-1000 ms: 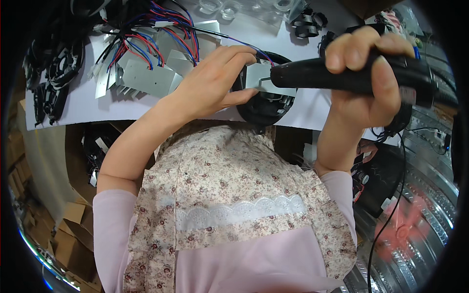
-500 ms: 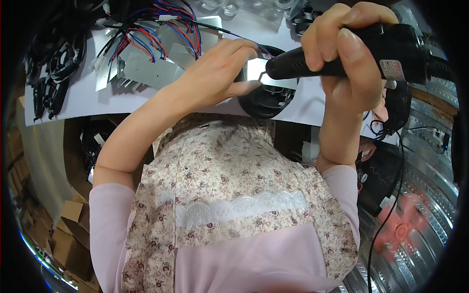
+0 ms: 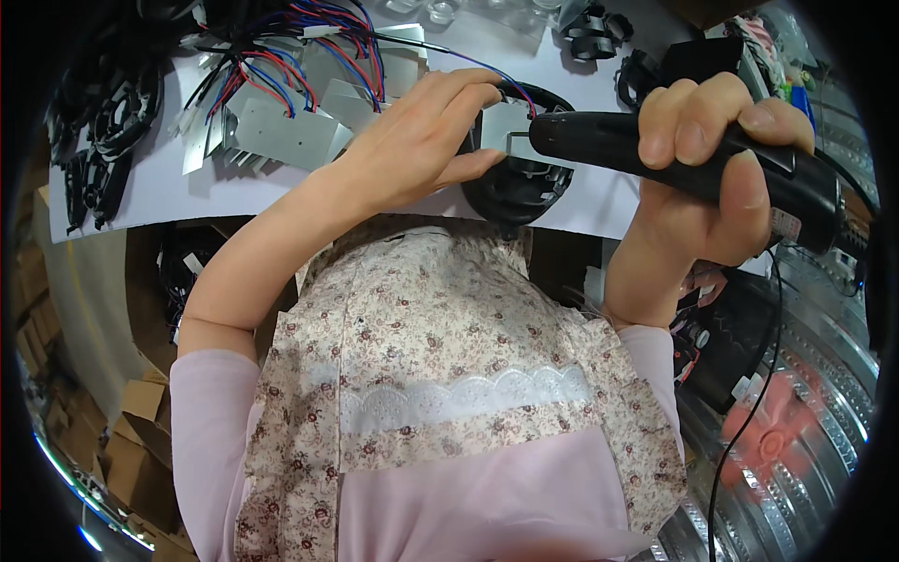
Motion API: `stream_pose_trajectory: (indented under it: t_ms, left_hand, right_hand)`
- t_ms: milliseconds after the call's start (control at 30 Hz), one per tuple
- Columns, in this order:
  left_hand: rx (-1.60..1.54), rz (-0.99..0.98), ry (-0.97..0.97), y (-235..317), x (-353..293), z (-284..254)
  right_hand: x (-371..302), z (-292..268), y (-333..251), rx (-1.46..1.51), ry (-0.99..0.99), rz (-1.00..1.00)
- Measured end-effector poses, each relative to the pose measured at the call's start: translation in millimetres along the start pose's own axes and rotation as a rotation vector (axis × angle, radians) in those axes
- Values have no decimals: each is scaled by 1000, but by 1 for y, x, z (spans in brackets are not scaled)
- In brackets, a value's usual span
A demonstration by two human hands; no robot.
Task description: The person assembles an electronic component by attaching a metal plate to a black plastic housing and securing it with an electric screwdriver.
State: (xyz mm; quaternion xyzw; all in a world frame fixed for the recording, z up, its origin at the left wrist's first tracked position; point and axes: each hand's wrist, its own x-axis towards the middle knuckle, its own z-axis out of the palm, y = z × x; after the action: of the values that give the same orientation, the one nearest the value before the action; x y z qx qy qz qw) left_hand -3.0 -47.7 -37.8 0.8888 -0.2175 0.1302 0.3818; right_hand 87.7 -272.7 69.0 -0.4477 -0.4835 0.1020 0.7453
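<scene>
My right hand [image 3: 716, 169] is closed around a thick black corded hand tool [image 3: 595, 145], with a thin bent metal tip at its left end. This tip points at a silvery metal plate [image 3: 500, 122] seated in a rounded black plastic housing [image 3: 520, 195] near the table's front edge. Whether the tip touches the plate is hard to tell. My left hand [image 3: 412, 140] grips the housing's left side, thumb and fingers at the plate's edge. A red and blue wire pair [image 3: 496, 70] runs from the plate's upper right to the bundle at the left.
Several metal plates with wires [image 3: 281, 126] lie on the white table [image 3: 599, 197] to the left, beside stacked black parts [image 3: 117, 122]. Black rings [image 3: 595, 37] and clear plastic pieces [image 3: 440, 11] lie at the back. A black cable [image 3: 749, 403] hangs at the right, near a reddish fan-shaped object [image 3: 770, 426].
My right hand and the tool have moved right and a little lower; the tool's tip has shifted slightly right over the plate. My left hand stays on the housing. The bright glare on the plate has faded.
</scene>
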Motion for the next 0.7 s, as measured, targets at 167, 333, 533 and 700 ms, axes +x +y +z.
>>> stream_pose_trajectory:
  t_ms: [167, 333, 533, 700]
  left_hand:
    - [33, -2, -52, 3, 4, -5]
    - [31, -14, -62, 3, 0, -3]
    - [24, 21, -70, 1, 2, -3]
    - [21, -9, -134, -3, 1, -8]
  right_hand:
    - [14, 14, 3, -57, 70, 64]
    - [42, 42, 10, -37, 217, 112]
    - [37, 29, 24, 42, 199, 52]
    - [29, -5, -16, -80, -31, 25]
